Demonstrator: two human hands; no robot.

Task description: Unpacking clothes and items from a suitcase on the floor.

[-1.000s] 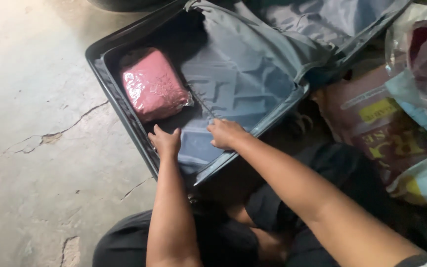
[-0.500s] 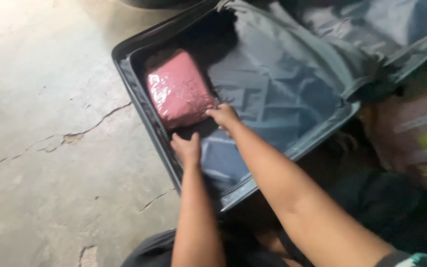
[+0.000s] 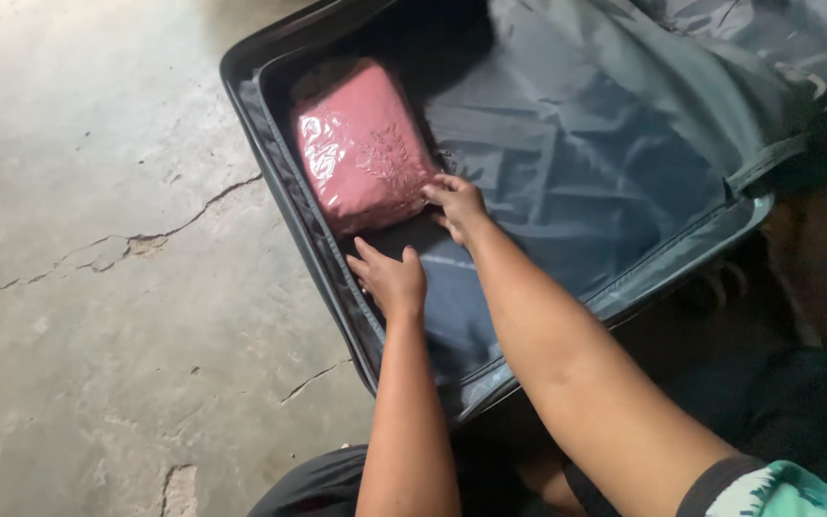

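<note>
Plastic-wrapped pink garment pack (image 3: 364, 144) seated in open suitcase (image 3: 284, 206).
Its near edge is touched by right hand (image 3: 457, 203); left hand (image 3: 390, 278), open, is laid just below; remaining lining is unfilled.

I read soft, dim daylight; glare sits on the pink plastic-wrapped package (image 3: 364, 144); the suitcase (image 3: 279, 201) interior's upper corner falls into deep shadow. The right edge is blurred; the concrete floor (image 3: 78, 287) is evenly lit.

Open suitcase (image 3: 284, 206) cut off by the top and right edges, its far corner lost in shadow, left hand (image 3: 391, 280) fingertips hidden under the pink wrapped package (image 3: 364, 144), person's lap dark and indistinct, right-edge clutter blurred
</note>
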